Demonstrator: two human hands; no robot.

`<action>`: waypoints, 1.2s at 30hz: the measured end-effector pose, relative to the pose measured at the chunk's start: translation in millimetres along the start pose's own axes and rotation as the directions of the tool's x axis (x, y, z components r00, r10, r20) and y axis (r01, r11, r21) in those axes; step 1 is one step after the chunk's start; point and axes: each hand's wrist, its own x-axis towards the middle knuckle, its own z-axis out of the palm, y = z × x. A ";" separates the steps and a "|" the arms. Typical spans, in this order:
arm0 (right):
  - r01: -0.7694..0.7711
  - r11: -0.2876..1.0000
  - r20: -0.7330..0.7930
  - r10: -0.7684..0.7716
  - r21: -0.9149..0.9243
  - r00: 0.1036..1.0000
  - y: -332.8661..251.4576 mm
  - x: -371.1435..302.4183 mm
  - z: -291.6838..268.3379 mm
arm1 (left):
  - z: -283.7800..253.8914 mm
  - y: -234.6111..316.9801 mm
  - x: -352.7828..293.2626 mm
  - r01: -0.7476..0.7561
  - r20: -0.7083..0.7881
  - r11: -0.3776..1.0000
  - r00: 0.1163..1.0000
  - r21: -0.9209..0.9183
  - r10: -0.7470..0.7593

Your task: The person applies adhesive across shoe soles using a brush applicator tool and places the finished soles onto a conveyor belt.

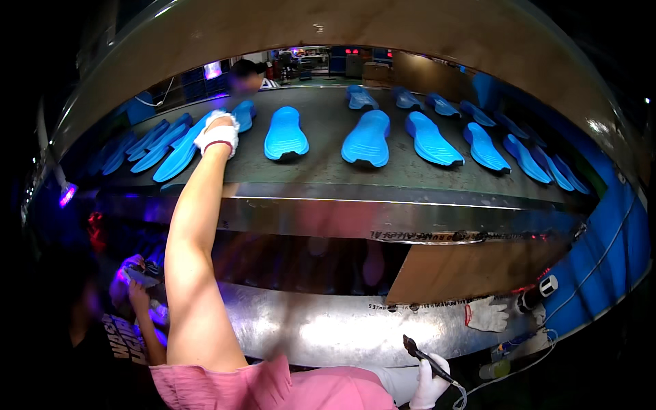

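My left hand [219, 134], in a white glove, reaches over the dark conveyor belt [321, 157]. Its fingers close on the upper end of a long blue shoe sole [179, 156]; the fingertips are partly hidden. Another blue sole [244, 116] lies just right of this hand. Down at the lower right, my right hand [430, 384], gloved in white too, grips a dark-handled brush [437, 369] whose bristles point up and left. A thin clear tube [462, 395] runs from the handle's end. More blue soles [286, 133] lie in rows along the belt.
A metal ledge [328, 328] runs below the belt, with a cardboard sheet [471, 270] and a white glove [487, 315] at its right. A co-worker's hand [137, 283] is at lower left; another person [249, 76] is beyond the belt. A curved hood [318, 27] arches overhead.
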 end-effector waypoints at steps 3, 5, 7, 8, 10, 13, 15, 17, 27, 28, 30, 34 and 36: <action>0.010 1.000 -0.047 -0.010 0.004 0.999 -0.6 -5.2 -3.3 | 7.7 2.1 0.2 -0.056 0.077 0.990 0.996 0.127 0.046; 0.069 0.993 -0.101 -0.078 -0.098 0.992 -12.0 -4.9 0.1 | -9.9 1.9 -22.5 -0.014 0.044 0.995 0.999 0.098 0.010; 0.154 0.984 -0.113 -0.164 -0.090 0.980 -16.4 -1.2 0.7 | 8.7 -22.7 -2.4 0.038 -0.074 0.995 0.996 -0.093 -0.045; 0.135 0.988 -0.131 -0.143 -0.070 0.981 -15.2 -3.2 -3.4 | 1.5 -17.0 -0.8 -0.010 -0.086 0.986 0.996 -0.167 -0.004; 0.100 0.995 -0.158 -0.102 -0.024 0.982 -13.2 -6.4 -11.7 | -4.5 -13.6 -10.7 -0.255 -0.210 0.838 0.962 -0.482 0.171; 0.084 0.995 -0.184 -0.072 0.057 0.980 -34.4 -8.0 -13.2 | -24.8 16.5 -42.0 -0.247 -0.242 -0.226 0.969 -0.942 -0.050; 0.135 0.989 -0.317 -0.108 0.067 0.942 -6.7 -2.6 -24.9 | -56.6 43.7 -89.8 -0.356 -0.362 -0.330 0.931 -0.874 -0.044; 0.129 0.977 -0.383 -0.055 0.171 0.922 -33.3 -4.1 -20.4 | -77.9 68.2 -160.0 -0.505 -0.564 -0.356 0.822 -0.786 0.080; 0.147 0.978 -0.668 -0.012 0.146 0.744 -53.8 9.4 -67.4 | 20.7 168.0 -433.5 -0.580 -0.885 -0.721 0.000 -0.380 0.465; 0.129 0.982 -0.660 -0.004 0.141 0.751 -50.4 11.8 -67.4 | 33.4 185.2 -451.6 -0.545 -0.880 -0.738 0.000 -0.398 0.475; 0.070 0.986 -0.634 0.043 0.152 0.773 -42.5 20.1 -61.3 | 56.8 219.4 -486.0 -0.442 -0.797 -0.683 0.143 -0.582 0.587; -0.097 0.993 -0.463 0.115 0.064 0.879 -4.2 54.9 -41.6 | 124.9 238.1 -524.9 -0.269 -0.545 -0.476 0.333 -0.837 0.770; -0.194 0.958 -0.436 0.086 -0.210 0.896 26.0 76.6 -41.7 | 126.9 238.4 -523.2 -0.138 -0.449 -0.430 0.378 -0.892 0.810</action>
